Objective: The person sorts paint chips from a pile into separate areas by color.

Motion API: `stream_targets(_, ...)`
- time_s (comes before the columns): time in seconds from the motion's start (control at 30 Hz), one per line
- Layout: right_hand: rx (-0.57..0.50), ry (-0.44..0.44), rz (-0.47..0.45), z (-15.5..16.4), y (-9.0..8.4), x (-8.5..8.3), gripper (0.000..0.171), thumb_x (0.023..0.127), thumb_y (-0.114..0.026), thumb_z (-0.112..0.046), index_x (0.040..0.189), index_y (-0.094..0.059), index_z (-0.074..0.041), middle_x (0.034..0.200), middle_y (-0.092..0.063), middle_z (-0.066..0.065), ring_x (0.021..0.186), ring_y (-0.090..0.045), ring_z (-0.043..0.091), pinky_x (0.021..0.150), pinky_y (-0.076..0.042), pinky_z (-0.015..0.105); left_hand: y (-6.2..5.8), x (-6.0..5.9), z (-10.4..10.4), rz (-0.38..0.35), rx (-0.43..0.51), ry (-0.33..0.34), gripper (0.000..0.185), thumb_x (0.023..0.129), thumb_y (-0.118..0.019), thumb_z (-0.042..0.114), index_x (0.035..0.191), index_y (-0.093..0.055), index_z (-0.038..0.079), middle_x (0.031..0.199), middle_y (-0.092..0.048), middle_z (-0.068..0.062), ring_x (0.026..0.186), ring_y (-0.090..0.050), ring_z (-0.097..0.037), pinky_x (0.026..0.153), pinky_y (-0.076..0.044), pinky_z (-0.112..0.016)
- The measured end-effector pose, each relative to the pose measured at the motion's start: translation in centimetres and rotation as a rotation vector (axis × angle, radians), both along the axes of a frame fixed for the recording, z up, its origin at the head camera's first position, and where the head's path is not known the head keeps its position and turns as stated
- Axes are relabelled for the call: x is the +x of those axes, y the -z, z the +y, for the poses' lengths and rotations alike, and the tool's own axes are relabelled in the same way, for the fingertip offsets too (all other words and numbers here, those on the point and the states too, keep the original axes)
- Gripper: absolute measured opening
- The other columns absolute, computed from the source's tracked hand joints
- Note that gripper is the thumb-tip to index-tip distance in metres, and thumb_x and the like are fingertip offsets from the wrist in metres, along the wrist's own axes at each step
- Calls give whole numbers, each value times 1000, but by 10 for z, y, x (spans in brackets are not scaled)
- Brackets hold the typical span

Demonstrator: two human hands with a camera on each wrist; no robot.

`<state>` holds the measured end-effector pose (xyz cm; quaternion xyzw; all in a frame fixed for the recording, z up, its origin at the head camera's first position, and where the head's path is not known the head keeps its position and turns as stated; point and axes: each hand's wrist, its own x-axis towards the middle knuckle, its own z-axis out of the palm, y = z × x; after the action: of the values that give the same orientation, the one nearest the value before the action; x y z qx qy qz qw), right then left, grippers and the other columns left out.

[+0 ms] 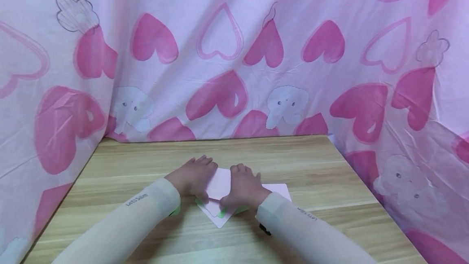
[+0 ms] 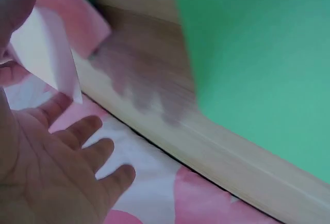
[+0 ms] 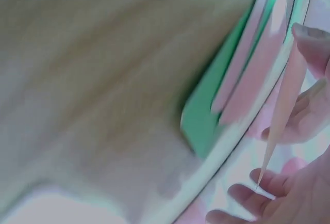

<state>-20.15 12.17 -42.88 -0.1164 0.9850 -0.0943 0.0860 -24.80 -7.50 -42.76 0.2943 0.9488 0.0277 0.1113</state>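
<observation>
A pale pink sheet of paper (image 1: 219, 184) is held up off the wooden table (image 1: 311, 166) between both hands. My left hand (image 1: 194, 175) holds its left side. In the left wrist view the thumb (image 2: 18, 2) presses on the sheet (image 2: 44, 53), and the other fingers (image 2: 87, 131) lie spread behind it. My right hand (image 1: 243, 186) holds the right side. The right wrist view shows the sheet (image 3: 281, 115) edge-on between the thumb (image 3: 314, 48) and the fingers (image 3: 258, 182). Under the hands lie more flat sheets, green (image 1: 221, 214) and pink (image 1: 280, 190).
A pink cloth with hearts (image 1: 234, 52) hangs behind the table and down both sides, close to its edges. Both long pale sleeves (image 1: 121, 227) reach in from the near edge. Bare wood (image 1: 124, 166) shows to the left and right of the sheets.
</observation>
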Motion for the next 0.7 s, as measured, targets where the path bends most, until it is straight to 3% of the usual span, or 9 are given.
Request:
stream_targets(0.17, -16, -62, 13, 19, -11, -10, 103, 67, -89, -53, 149, -46, -8, 146, -54, 12, 130, -55, 34, 106, -41, 78, -10, 5, 8, 65, 37, -7, 98, 68, -89, 55, 146, -53, 8, 164, -44, -15, 157, -31, -41, 124, -28, -66)
stream_targets(0.33, 6, -102, -11, 38, -21, -17, 110, 67, -92, -55, 153, -45, -7, 149, -52, 14, 129, -57, 36, 103, -43, 79, -18, 10, 20, 62, 93, -31, 97, 69, -85, 56, 146, -54, 6, 166, -42, -15, 159, -28, -40, 126, -24, -65)
stream_targets(0.5, 30, -154, -29, 62, -24, -25, 105, 69, -92, -54, 153, -47, -10, 150, -52, 9, 132, -55, 32, 105, -42, 79, -19, 14, 37, 68, 116, -66, 101, 70, -82, 62, 149, -53, 6, 167, -41, -14, 160, -25, -39, 128, -21, -64)
stream_targets(0.7, -14, -182, -52, 92, -27, -26, 101, 67, -95, -46, 153, -49, -17, 149, -54, 5, 133, -55, 31, 108, -37, 81, -16, 21, 60, 92, 129, -88, 100, 69, -80, 63, 148, -54, 6, 164, -45, -14, 159, -29, -40, 126, -23, -65)
